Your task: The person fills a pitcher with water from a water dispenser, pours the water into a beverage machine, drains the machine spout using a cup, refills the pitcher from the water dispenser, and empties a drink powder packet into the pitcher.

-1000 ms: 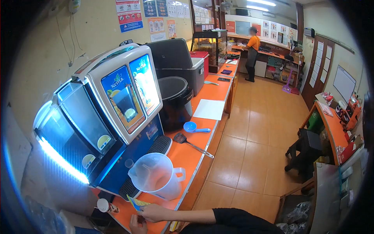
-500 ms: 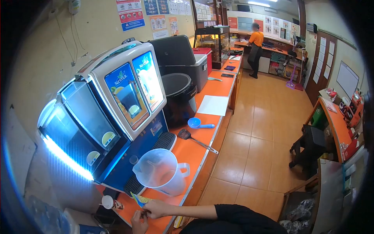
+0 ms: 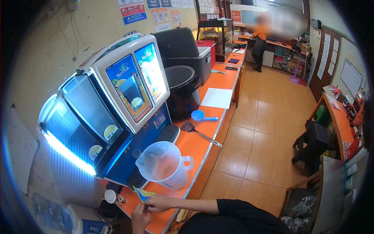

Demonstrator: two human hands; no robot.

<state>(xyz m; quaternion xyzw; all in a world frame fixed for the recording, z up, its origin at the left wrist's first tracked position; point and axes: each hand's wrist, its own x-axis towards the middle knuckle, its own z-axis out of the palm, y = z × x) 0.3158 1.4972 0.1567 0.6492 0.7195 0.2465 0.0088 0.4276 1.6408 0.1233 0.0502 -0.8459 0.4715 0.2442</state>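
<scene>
My right hand (image 3: pixel 157 203) is closed on a small yellow and blue packet (image 3: pixel 143 194), which sticks out past the fingers above the counter edge. My left hand (image 3: pixel 140 217) is closed in a pinch right beside it, fingertips meeting the right hand's fingers. What lies between those left fingertips is too small to make out. Just beyond the hands, a translucent plastic measuring jug (image 3: pixel 165 165) stands upright on the orange counter (image 3: pixel 200 146), its handle toward the right. To the left of the hands is a lidded paper cup (image 3: pixel 113 197).
Along the wall stands a Nestea drink dispenser (image 3: pixel 128 87). Farther along the counter are a slotted spatula (image 3: pixel 200 133), a blue scoop (image 3: pixel 199 116), a white sheet (image 3: pixel 216 98) and a black lidded container (image 3: pixel 181 91). A person in orange (image 3: pixel 260 43) stands at the far end.
The view has shifted slightly, so the counter items sit a little differently in frame. Both hands stay together at the packet, and more of its yellow face shows.
</scene>
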